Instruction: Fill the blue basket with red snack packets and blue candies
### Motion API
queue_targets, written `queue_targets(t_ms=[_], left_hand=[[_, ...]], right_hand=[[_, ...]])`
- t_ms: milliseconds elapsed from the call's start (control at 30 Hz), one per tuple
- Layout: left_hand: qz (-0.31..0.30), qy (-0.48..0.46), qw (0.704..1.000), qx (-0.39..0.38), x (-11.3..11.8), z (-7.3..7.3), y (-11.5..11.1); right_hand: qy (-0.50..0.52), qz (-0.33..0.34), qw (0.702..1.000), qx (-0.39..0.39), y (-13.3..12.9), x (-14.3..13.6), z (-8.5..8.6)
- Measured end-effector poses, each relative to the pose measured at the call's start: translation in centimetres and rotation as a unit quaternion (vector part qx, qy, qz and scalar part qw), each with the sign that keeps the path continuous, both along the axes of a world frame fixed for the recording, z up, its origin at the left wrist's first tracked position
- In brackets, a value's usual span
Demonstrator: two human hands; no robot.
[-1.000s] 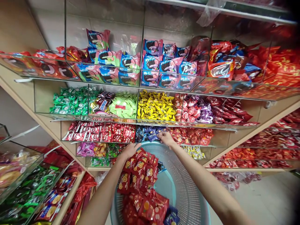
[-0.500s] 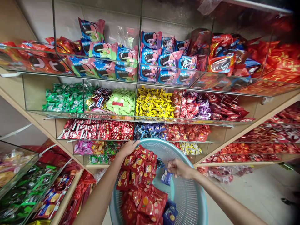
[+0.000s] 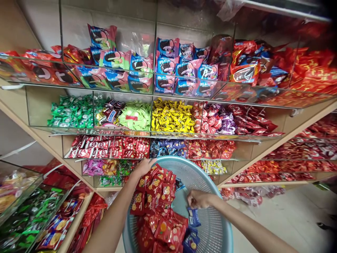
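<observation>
A light blue plastic colander-style basket (image 3: pixel 216 218) stands before me, tilted toward me. My left hand (image 3: pixel 144 168) is closed over its far left rim. Many red packets with orange-slice prints (image 3: pixel 165 228) fill the basket's left side. Inside, on the right, my right hand (image 3: pixel 198 199) has its fingers curled, with a small blue packet (image 3: pixel 194 217) hanging at the fingertips. Another blue packet (image 3: pixel 191 240) lies lower down beside the red ones. A dark blue wrapper (image 3: pixel 179 183) shows partly behind the red pile.
Glass-fronted shelves hold candy bins: yellow sweets (image 3: pixel 172 116), green sweets (image 3: pixel 71 110), blue packets (image 3: pixel 168 147) and red packets (image 3: pixel 210 149). Blue-pink cookie packs (image 3: pixel 165 65) sit on the upper shelf. A glass bin of green-wrapped sweets (image 3: pixel 28 218) is at lower left; tiled floor (image 3: pixel 286 211) at right.
My right hand has moved down toward me inside the basket, and the small blue packet has shifted down and right with it. My left hand stays on the rim.
</observation>
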State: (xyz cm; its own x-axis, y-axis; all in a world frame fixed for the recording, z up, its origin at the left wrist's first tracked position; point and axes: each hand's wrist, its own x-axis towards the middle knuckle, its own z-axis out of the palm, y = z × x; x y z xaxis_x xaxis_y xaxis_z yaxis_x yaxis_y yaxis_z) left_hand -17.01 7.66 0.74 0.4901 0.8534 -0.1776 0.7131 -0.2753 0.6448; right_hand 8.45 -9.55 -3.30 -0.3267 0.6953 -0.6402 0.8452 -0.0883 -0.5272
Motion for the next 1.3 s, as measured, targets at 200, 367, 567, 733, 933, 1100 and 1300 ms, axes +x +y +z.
queue_targets(t_ms=[200,367,567,733,933,1100,1300], left_hand=[[0.005,-0.008,1.0,-0.004,0.0,-0.2,0.1],[0.006,0.007,1.0,0.008,0.1,-0.4,0.2],[0.026,0.003,1.0,-0.011,-0.1,-0.1,0.1],[0.022,0.0,1.0,-0.013,-0.1,0.0,0.0],[0.024,-0.01,1.0,-0.015,-0.1,0.0,-0.1],[0.018,-0.009,1.0,-0.016,-0.2,0.2,-0.2],[0.018,-0.007,1.0,-0.01,-0.2,0.1,0.0]], right_hand=[[-0.026,-0.005,0.993,0.114,1.7,-0.2,1.6],[0.008,-0.162,0.932,0.325,7.8,-1.0,6.7],[0.111,-0.405,0.882,0.213,14.5,-3.2,7.1],[0.138,-0.463,0.87,0.101,16.3,-3.5,6.6],[0.205,-0.507,0.837,-0.002,16.7,-3.4,7.2],[0.307,-0.517,0.799,-0.007,16.7,-4.3,7.3],[0.395,-0.503,0.769,0.008,14.7,-3.8,7.8]])
